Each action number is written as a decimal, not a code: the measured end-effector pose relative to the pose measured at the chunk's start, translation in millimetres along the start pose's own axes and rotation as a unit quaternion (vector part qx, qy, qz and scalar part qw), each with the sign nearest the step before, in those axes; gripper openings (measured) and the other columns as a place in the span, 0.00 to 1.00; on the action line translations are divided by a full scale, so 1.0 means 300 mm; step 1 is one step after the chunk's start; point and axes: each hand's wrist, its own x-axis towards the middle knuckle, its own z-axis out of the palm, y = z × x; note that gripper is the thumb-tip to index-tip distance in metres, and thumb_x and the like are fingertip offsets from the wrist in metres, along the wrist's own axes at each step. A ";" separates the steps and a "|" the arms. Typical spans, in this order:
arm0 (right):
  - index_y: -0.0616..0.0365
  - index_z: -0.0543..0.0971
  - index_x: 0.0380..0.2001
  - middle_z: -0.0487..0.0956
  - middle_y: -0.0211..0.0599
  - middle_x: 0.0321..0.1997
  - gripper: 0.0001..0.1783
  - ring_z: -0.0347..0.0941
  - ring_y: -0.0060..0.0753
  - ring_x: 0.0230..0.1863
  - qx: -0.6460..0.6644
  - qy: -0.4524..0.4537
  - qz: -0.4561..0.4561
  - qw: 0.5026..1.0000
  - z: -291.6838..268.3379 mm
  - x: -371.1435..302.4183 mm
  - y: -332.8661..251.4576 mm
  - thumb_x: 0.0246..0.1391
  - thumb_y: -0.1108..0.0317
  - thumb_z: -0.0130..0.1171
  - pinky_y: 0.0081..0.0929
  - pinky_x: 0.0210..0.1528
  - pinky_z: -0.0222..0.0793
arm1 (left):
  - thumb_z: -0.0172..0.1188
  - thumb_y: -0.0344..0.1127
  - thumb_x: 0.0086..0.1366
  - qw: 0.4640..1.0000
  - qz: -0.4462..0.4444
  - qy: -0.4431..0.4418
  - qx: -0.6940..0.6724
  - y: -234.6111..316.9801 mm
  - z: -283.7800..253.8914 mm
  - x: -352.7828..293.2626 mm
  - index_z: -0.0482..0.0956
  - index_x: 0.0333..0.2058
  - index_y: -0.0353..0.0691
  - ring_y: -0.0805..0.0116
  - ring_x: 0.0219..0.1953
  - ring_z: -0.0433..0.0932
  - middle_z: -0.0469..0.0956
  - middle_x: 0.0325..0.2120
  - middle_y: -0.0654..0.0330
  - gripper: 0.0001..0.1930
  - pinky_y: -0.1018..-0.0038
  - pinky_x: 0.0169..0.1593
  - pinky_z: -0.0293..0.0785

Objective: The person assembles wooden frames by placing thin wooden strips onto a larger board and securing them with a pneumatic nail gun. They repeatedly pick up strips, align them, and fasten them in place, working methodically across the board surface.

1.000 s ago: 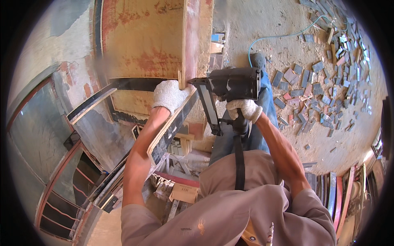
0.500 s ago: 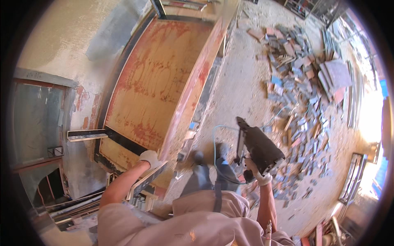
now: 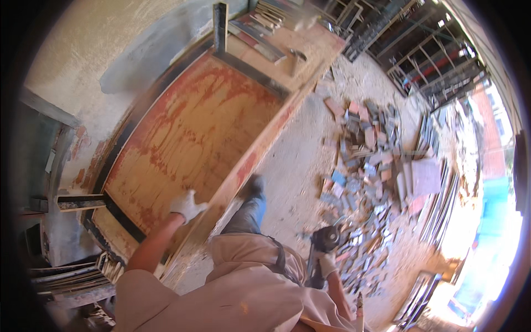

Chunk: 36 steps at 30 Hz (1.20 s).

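Observation:
My left hand point(image 3: 189, 207), in a white glove, is over the near part of a large wooden panel point(image 3: 182, 133) stained red, beside its long raised edge board point(image 3: 249, 157). Its fingers are spread, with nothing in them; whether it touches the board I cannot tell. Down at my right side, my gloved right hand point(image 3: 328, 264) grips a dark nail gun point(image 3: 326, 239), its round end facing up. Dark bars frame the panel, one crossbar point(image 3: 124, 217) near me and another point(image 3: 251, 74) at the far end.
A hammer point(image 3: 297, 55) lies on the far end of the bench by wood strips point(image 3: 260, 41). Wood offcuts point(image 3: 365, 160) cover the floor to the right, around stacked boards point(image 3: 423, 177). Metal racks point(image 3: 431, 55) stand at the back. A plastered wall point(image 3: 83, 61) borders the left.
I have moved forward along the panel. My left hand has left the near crossbar and spread its fingers. The nail gun has swung down to my right side and turned.

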 end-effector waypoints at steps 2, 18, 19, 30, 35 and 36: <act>0.56 0.79 0.21 0.75 0.31 0.18 0.06 0.72 0.27 0.16 0.109 -0.034 0.059 0.992 0.014 0.135 -0.061 0.49 0.70 0.63 0.29 0.19 0.68 | 0.64 0.71 0.54 0.994 0.018 0.069 -0.078 0.196 -0.031 0.183 0.69 0.62 0.35 0.43 0.56 0.78 0.76 0.55 0.39 0.49 0.53 0.58 0.74; 0.59 0.80 0.20 0.77 0.37 0.15 0.11 0.76 0.34 0.17 -0.382 -0.019 -0.183 0.906 0.313 1.404 -1.818 0.51 0.64 0.60 0.42 0.20 0.70 | 0.56 0.65 0.66 0.966 -0.152 0.046 -0.204 0.844 -0.097 0.705 0.80 0.54 0.49 0.50 0.45 0.83 0.83 0.45 0.54 0.30 0.55 0.46 0.80; 0.59 0.81 0.24 0.79 0.42 0.21 0.11 0.78 0.38 0.23 -0.447 0.010 -0.293 0.845 0.313 1.720 -1.938 0.51 0.62 0.61 0.45 0.25 0.71 | 0.57 0.65 0.65 0.966 -0.120 0.065 -0.220 0.884 -0.108 0.739 0.80 0.54 0.51 0.50 0.45 0.83 0.83 0.44 0.55 0.29 0.55 0.45 0.80; 0.59 0.82 0.34 0.84 0.51 0.35 0.14 0.82 0.46 0.36 -0.596 0.007 -0.475 0.648 1.039 2.067 -2.659 0.51 0.59 0.62 0.50 0.36 0.74 | 0.62 0.67 0.58 0.950 -0.220 0.086 -0.203 0.933 0.064 0.731 0.83 0.47 0.51 0.55 0.47 0.81 0.83 0.42 0.60 0.29 0.57 0.47 0.78; 0.59 0.82 0.35 0.84 0.50 0.36 0.14 0.81 0.45 0.37 -0.564 -0.009 -0.558 0.609 1.165 1.904 -2.581 0.52 0.60 0.62 0.49 0.38 0.74 | 0.62 0.66 0.57 0.945 -0.215 0.104 -0.222 0.966 0.078 0.801 0.83 0.45 0.49 0.54 0.47 0.81 0.83 0.42 0.59 0.29 0.56 0.48 0.78; 0.59 0.82 0.35 0.84 0.50 0.36 0.14 0.81 0.45 0.37 -0.545 -0.018 -0.577 0.609 1.186 1.841 -2.531 0.52 0.60 0.62 0.49 0.38 0.74 | 0.63 0.61 0.58 0.944 -0.213 0.124 -0.218 0.949 0.048 0.820 0.84 0.42 0.49 0.54 0.45 0.82 0.83 0.39 0.59 0.24 0.57 0.46 0.78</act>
